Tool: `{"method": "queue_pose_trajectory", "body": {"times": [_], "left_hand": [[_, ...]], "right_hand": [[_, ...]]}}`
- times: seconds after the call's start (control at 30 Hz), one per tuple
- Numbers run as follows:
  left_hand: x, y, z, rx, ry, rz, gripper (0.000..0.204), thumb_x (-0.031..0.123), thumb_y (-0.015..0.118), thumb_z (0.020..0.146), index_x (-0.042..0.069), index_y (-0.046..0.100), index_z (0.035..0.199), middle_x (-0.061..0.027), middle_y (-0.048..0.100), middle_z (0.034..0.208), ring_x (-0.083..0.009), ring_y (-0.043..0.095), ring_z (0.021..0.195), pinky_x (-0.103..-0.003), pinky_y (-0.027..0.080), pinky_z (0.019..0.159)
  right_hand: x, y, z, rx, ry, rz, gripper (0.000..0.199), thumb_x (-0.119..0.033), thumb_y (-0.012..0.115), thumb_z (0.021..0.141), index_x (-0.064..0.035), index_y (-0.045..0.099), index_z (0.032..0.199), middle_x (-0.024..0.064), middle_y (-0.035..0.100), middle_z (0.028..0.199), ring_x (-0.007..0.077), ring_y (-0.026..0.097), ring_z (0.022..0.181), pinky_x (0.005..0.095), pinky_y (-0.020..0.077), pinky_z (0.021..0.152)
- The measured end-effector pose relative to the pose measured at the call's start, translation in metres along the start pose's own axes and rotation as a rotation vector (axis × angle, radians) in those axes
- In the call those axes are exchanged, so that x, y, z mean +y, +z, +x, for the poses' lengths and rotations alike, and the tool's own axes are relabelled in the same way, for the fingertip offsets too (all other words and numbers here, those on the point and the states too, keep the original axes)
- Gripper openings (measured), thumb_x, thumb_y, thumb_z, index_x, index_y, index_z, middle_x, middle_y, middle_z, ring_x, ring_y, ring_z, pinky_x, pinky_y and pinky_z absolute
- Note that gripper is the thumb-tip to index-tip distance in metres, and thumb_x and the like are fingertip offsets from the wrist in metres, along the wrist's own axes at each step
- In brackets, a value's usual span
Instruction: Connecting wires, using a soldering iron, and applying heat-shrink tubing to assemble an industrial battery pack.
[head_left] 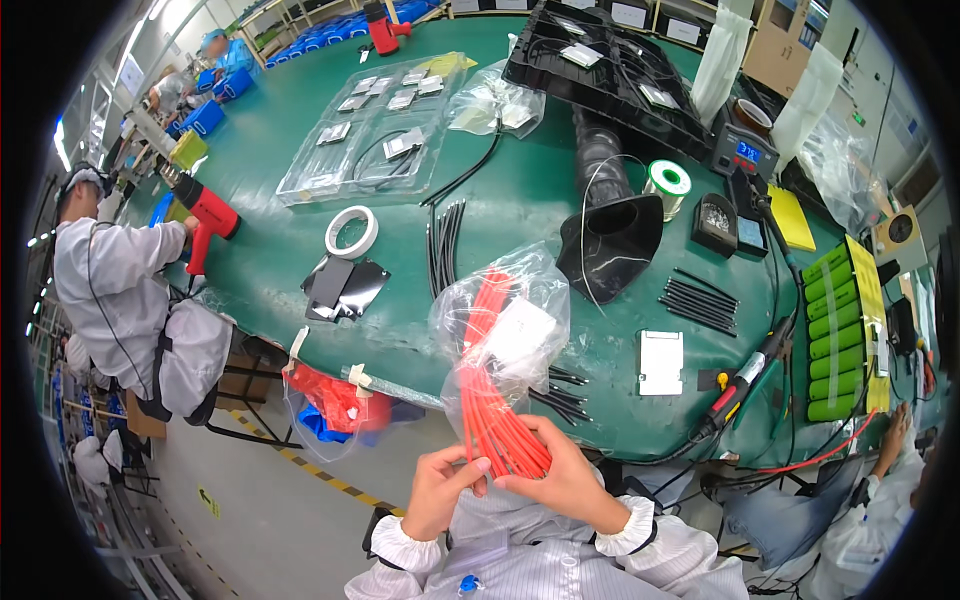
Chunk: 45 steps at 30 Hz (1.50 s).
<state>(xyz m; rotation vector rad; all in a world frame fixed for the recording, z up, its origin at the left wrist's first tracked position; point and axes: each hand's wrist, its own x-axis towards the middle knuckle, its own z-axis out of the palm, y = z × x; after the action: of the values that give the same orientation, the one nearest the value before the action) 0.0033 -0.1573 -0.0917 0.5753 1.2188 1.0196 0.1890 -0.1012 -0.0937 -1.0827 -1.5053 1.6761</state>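
A bundle of red tubes [495,420] sticks out of a clear plastic bag [500,315] that rests against the near edge of the green table [520,190]. My right hand [565,475] grips the lower end of the bundle from the right. My left hand [440,490] pinches a few of the red tubes at their tips, just left of the right hand. A white label lies inside the bag near its middle.
On the table lie black tubes [445,240], a white tape roll [351,232], black sheets [345,287], a black fume hood [615,225], a solder spool [667,180], green cells [835,335] and a soldering iron [745,380]. A person with a red heat gun [208,215] sits at left.
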Motion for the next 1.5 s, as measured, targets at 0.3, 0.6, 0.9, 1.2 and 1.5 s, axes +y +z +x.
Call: {"method": "queue_pose_trajectory", "body": {"times": [0.3, 0.6, 0.9, 1.2, 1.5], "left_hand": [[0.000, 0.010, 0.006, 0.076, 0.061, -0.242, 0.016, 0.010, 0.058, 0.090, 0.000, 0.058, 0.101, 0.0000, 0.051, 0.073, -0.0083, 0.046, 0.060, -0.023, 0.037, 0.058], [0.015, 0.016, 0.005, -0.052, -0.117, -0.058, 0.019, 0.023, 0.058, 0.098, 0.005, 0.053, 0.095, 0.0056, 0.037, 0.065, -0.0036, 0.028, 0.052, -0.023, 0.022, 0.049], [0.003, 0.015, 0.009, 0.004, -0.059, -0.219, 0.030, 0.022, 0.063, 0.097, 0.012, 0.048, 0.073, 0.0075, 0.042, 0.062, -0.0030, 0.032, 0.051, -0.022, 0.021, 0.048], [0.008, 0.012, 0.007, 0.007, -0.096, -0.083, 0.019, 0.018, 0.066, 0.095, 0.004, 0.059, 0.083, 0.0080, 0.038, 0.059, -0.0026, 0.028, 0.049, -0.023, 0.020, 0.047], [-0.008, -0.001, 0.013, -0.068, -0.009, -0.134, 0.031, 0.030, 0.054, 0.100, 0.005, 0.058, 0.084, 0.0039, 0.048, 0.071, -0.0045, 0.039, 0.064, -0.024, 0.029, 0.058]], "right_hand": [[-0.007, -0.001, 0.001, -0.009, 0.031, 0.014, 0.056, -0.011, 0.077, 0.078, -0.0017, 0.050, 0.128, 0.0120, 0.064, 0.113, 0.0218, 0.065, 0.102, 0.0338, 0.0501, 0.090], [-0.017, -0.002, 0.000, -0.050, 0.195, 0.389, 0.054, -0.004, 0.073, 0.080, 0.0011, 0.049, 0.128, 0.0118, 0.064, 0.110, 0.0170, 0.065, 0.097, 0.0311, 0.0532, 0.080], [-0.007, -0.009, 0.001, -0.091, 0.052, 0.140, 0.053, -0.002, 0.069, 0.082, 0.0002, 0.048, 0.130, 0.0110, 0.063, 0.110, 0.0157, 0.064, 0.099, 0.0299, 0.0509, 0.086], [-0.010, -0.009, 0.002, -0.082, 0.042, 0.185, 0.052, 0.000, 0.067, 0.082, 0.0013, 0.048, 0.130, 0.0106, 0.063, 0.111, 0.0137, 0.062, 0.100, 0.0293, 0.0511, 0.086], [-0.006, -0.011, 0.002, -0.084, 0.032, 0.197, 0.052, -0.001, 0.068, 0.083, 0.0016, 0.049, 0.131, 0.0103, 0.062, 0.112, 0.0138, 0.061, 0.102, 0.0285, 0.0502, 0.088]]}}
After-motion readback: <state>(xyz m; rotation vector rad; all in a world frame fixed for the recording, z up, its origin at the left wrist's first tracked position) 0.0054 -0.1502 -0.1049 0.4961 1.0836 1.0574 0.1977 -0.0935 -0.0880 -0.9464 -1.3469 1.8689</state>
